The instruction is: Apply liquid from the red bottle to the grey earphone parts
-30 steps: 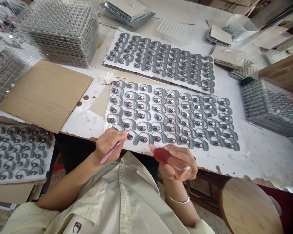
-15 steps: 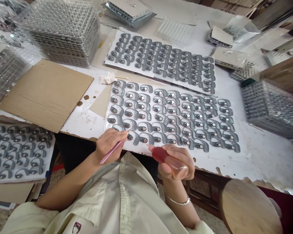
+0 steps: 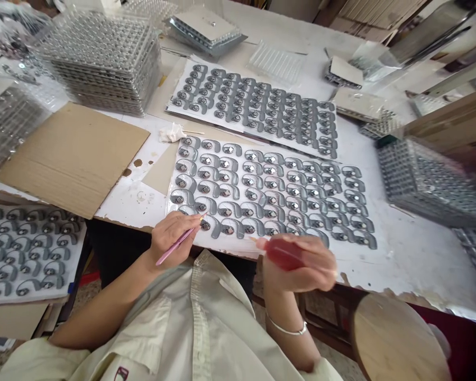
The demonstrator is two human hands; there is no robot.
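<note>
My left hand (image 3: 173,239) is closed around a slim pink stick-like tool (image 3: 175,246), its pale yellow tip near the front left corner of a white sheet. Several rows of grey curved pieces with round shiny metal centres (image 3: 227,211) lie on that sheet (image 3: 238,242). My right hand (image 3: 307,267), blurred, grips a squeeze bottle of red liquid (image 3: 282,254). The bottle lies tilted on its side, its thin nozzle pointing left at the sheet's front edge. Whether the nozzle touches anything I cannot tell.
Behind lies a second sheet of similar pieces (image 3: 257,100). A tall stack of clear trays (image 3: 99,58) stands back left, beside brown cardboard (image 3: 71,156). More stacked trays (image 3: 424,174) stand right. Crumpled white tissue (image 3: 172,133) sits by the sheet; a round stool (image 3: 396,338) is below right.
My right hand has moved to the right with the bottle and turned, so its back faces up more. My left hand keeps its hold near the same pieces. The view has shifted slightly.
</note>
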